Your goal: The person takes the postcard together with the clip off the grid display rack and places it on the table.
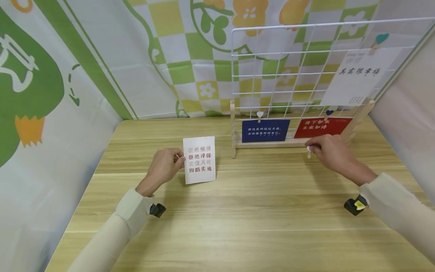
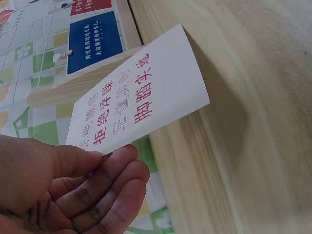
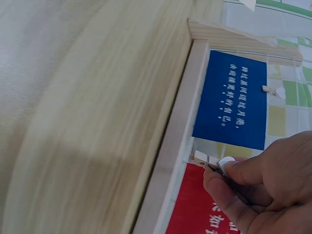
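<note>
My left hand point(image 1: 164, 166) pinches the left edge of a white card point(image 1: 200, 175) printed with red characters, holding it tilted above the table. In the left wrist view the thumb point(image 2: 73, 161) lies over the card's edge. My right hand point(image 1: 327, 151) pinches a small wooden clothespin point(image 1: 309, 153) with a white heart, in front of the rack's wooden base. The right wrist view shows that clothespin point(image 3: 207, 158) close by a red card point(image 3: 187, 204) and a blue card point(image 3: 231, 102).
A white wire grid rack point(image 1: 234, 60) stands in a wooden base point(image 1: 272, 144) at the back. Heart clothespins hold a blue card point(image 1: 265, 136), a red card point(image 1: 321, 132) and a large white sheet point(image 1: 353, 85) on it. Patterned cloth point(image 1: 204, 56) hangs behind.
</note>
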The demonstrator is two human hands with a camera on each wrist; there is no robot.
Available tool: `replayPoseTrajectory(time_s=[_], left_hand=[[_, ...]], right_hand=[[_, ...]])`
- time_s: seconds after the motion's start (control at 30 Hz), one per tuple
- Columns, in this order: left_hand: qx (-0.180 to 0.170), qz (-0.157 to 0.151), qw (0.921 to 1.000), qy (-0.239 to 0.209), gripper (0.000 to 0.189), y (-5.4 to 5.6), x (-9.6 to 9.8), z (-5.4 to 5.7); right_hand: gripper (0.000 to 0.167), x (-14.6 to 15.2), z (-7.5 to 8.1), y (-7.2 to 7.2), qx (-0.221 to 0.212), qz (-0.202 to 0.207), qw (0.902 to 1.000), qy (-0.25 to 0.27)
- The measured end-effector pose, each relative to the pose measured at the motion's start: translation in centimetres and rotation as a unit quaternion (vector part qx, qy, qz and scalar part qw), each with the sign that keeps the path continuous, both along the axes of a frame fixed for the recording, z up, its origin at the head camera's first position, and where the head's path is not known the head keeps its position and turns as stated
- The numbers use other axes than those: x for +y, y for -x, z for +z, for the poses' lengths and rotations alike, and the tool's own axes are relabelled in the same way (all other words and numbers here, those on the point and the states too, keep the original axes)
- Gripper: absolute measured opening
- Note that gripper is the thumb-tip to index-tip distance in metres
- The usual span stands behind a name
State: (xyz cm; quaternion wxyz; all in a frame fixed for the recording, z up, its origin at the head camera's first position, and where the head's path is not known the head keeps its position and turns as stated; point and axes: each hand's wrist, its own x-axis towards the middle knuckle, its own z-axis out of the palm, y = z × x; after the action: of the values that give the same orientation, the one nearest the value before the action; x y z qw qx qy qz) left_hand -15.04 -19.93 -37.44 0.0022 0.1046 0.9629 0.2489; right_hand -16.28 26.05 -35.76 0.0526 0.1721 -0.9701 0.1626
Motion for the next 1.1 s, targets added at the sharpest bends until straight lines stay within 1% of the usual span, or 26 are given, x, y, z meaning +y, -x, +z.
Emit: replayPoseTrajectory(time_s=[0.1, 0.23, 0.4, 0.57, 0.87, 1.1], left_hand=[[-0.009, 0.002, 1.0, 0.003, 0.014, -0.1, -0.1, -0.2], [-0.012, 0.003, 0.9999, 0.004, 0.013, -0.1, -0.3, -0.5], [-0.015, 0.001, 0.9999, 0.005, 0.013, -0.1, -0.6, -0.8], [-0.031, 0.005, 0.9995, 0.004, 0.013, -0.2, -0.8, -1.1], [-0.057, 0.01, 0.9982, 0.017, 0.015, -0.2, -1.0, -1.5], [-0.061, 0.003, 0.9975, 0.033, 0.015, -0.2, -1.2, -1.9]], right_hand=[[0.015, 0.0, -0.6, -0.1, 0.016, 0.007, 0.9998, -0.008], [0.014, 0.1, -1.4, -0.3, 0.029, 0.011, 0.9995, -0.009], [0.014, 0.3, -2.3, -0.5, 0.011, 0.012, 0.9999, 0.004], [0.015, 0.5, -2.9, -0.8, -0.012, 0.01, 0.9999, 0.005], [0.015, 0.7, -3.4, -1.0, -0.035, 0.004, 0.9993, 0.011], [0.014, 0.9, -3.6, -1.1, -0.046, 0.004, 0.9989, 0.011]])
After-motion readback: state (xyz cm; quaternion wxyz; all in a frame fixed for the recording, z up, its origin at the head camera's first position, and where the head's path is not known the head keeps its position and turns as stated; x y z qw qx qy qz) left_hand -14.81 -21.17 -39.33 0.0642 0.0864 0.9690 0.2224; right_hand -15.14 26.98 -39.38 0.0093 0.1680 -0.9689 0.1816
